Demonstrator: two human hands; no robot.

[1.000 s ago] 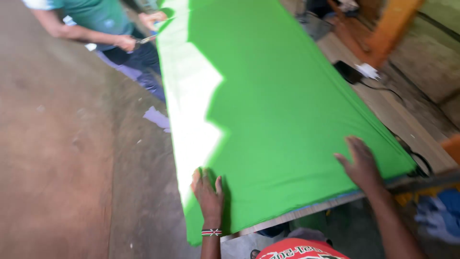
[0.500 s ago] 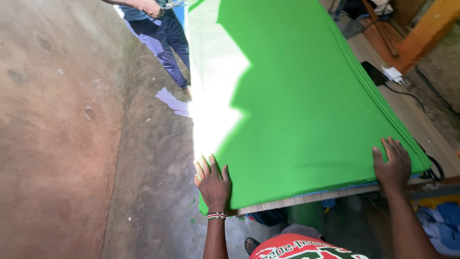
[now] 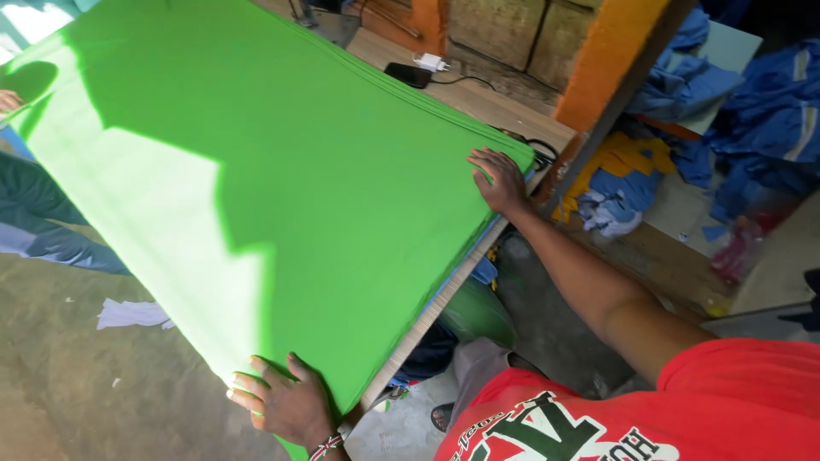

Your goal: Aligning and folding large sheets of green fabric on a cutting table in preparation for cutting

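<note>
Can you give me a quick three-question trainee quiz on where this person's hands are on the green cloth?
1. True or false: the left hand lies flat on a near corner of the green fabric.
2. Which thing lies on the wooden table beyond the fabric's far edge? A. scissors B. a dark phone with a white charger C. a ruler
3. Fill in: the right hand rests on the fabric's other near ____.

Key: 1 true. 2 B, the dark phone beside the white charger. 3 corner.
</note>
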